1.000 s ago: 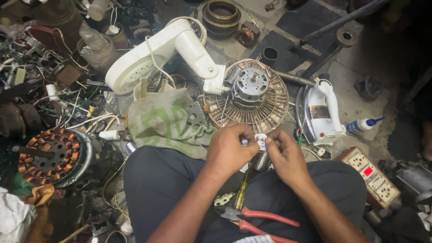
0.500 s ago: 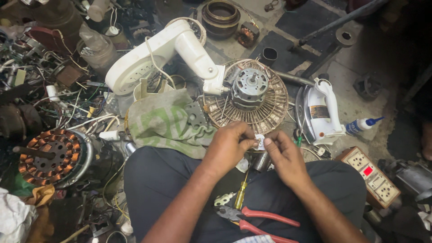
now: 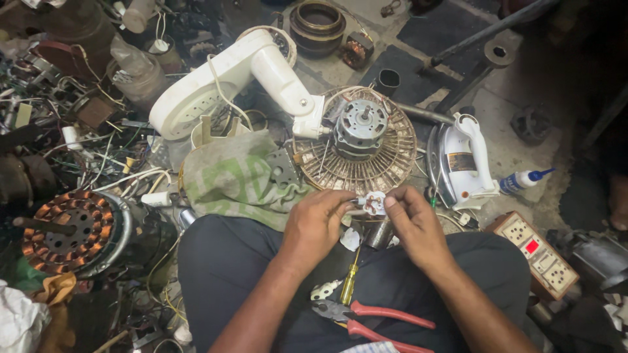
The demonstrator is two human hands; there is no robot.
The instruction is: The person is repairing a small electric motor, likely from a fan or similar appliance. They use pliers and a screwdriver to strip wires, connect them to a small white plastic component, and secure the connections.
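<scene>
Head view looks straight down on a person seated on the floor (image 3: 510, 150), a rough grey concrete surface crowded with appliance parts. Both hands meet just above the lap: the left hand (image 3: 315, 222) and the right hand (image 3: 413, 225) each pinch with thumb and fingertips a small white plastic part (image 3: 374, 204), blocky and roughly square, with thin wires at its left side; finer detail is too small to tell. It sits between the two hands, just in front of a round metal fan guard (image 3: 392, 163) made of thin radial wires, dull and brownish. On the guard's centre stands a fan motor (image 3: 360, 127), a grey ribbed metal cylinder with a short shaft pointing up, joined to a smooth white plastic fan stand (image 3: 261, 65) with a vented disc base. A crumpled green cloth (image 3: 229, 180) lies left of the guard. Further left is a motor stator (image 3: 69, 229), a ring of glossy copper windings. On the dark trousers rest pliers (image 3: 379, 320) with red handles and a screwdriver (image 3: 348, 281) with a yellow translucent handle. To the right lie a white clothes iron (image 3: 468, 160), a white glue bottle (image 3: 523, 181) with a blue nozzle, and a socket board (image 3: 536, 252), rectangular and cream with a red switch.
</scene>
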